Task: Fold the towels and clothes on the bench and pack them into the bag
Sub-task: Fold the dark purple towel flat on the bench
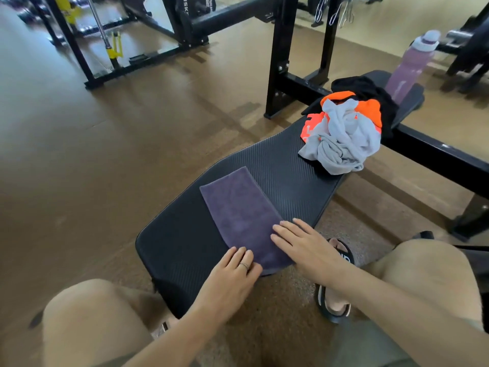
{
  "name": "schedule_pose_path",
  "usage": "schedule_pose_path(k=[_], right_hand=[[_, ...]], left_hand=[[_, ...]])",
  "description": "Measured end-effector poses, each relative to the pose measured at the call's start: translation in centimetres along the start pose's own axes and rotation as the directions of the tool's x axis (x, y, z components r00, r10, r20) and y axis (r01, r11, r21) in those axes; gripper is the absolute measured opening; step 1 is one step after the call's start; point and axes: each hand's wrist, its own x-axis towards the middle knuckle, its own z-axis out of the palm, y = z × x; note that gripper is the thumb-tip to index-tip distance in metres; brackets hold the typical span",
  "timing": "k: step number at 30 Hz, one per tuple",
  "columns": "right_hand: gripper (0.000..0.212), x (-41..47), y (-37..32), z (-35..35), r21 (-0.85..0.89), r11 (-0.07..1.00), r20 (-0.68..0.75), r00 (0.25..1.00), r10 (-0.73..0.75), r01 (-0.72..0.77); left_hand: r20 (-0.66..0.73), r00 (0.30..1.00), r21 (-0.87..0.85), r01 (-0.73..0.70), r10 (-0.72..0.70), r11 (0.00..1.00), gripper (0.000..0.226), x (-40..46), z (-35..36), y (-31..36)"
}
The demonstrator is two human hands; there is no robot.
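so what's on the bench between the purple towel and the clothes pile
Nothing: the head view shows only bare black bench pad between the purple towel and the clothes pile.

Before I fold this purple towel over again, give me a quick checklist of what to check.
1. Purple towel lies flat on the bench: ok.
2. Left hand and right hand press its near end, fingers straight: ok.
3. Towel edges lined up: cannot tell.
4. Bench space beyond the towel bare for folding: ok.
5. Clothes pile folded: not ok, crumpled.
6. Bag within reach: cannot tell, none in view.
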Motion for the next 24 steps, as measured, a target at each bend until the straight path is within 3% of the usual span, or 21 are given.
schedule_pose_path(k=[4, 5, 7, 10, 14, 18, 21, 24], right_hand=[[0.068, -0.2, -0.3, 0.1, 0.009, 0.988, -0.064, 0.986, -0.155, 0.156], [0.062, -0.1, -0.2, 0.2, 0.052, 0.988, -0.086, 0.987, -0.139, 0.144], [0.043, 0.5, 0.2, 0.0, 0.298, 0.953, -0.130, 0.991, -0.014, 0.053], [0.022, 1.7, 1.0, -1.5, 0.704, 0.693, 0.010, 0.978, 0.210, -0.156], [0.015, 2.8, 2.4, -2.8, 0.812, 0.514, 0.140, 0.947, 0.289, -0.276], [0.021, 3.8, 3.2, -2.7, 0.846, 0.378, 0.248, 0.905, 0.345, -0.376], [0.032, 4.9, 2.8, -2.3, 0.831, 0.382, 0.232, 0.877, 0.421, -0.404], [0.041, 6.1, 1.9, -1.3, 0.702, 0.548, 0.139, 0.842, 0.521, -0.455]], left_hand=[[-0.073, 0.991, -0.277, 0.084, -0.108, 0.957, 0.016, -0.1, -1.2, -1.3], [-0.057, 0.989, -0.340, 0.107, -0.134, 0.935, 0.017, -0.1, -1.6, -1.8], [0.003, 0.986, -0.475, 0.146, -0.164, 0.868, 0.019, 0.0, -2.5, -2.7], [0.099, 0.965, -0.675, 0.246, -0.244, 0.696, 0.015, 0.3, -3.5, -3.6], [0.174, 0.919, -0.743, 0.358, -0.353, 0.565, 0.018, 0.8, -3.5, -4.1], [0.256, 0.857, -0.785, 0.455, -0.448, 0.421, 0.021, 1.0, -3.1, -4.1], [0.279, 0.774, -0.808, 0.510, -0.569, 0.297, 0.024, 1.8, -2.8, -3.8], [0.303, 0.701, -0.777, 0.574, -0.645, 0.259, 0.023, 2.8, -2.3, -3.9]])
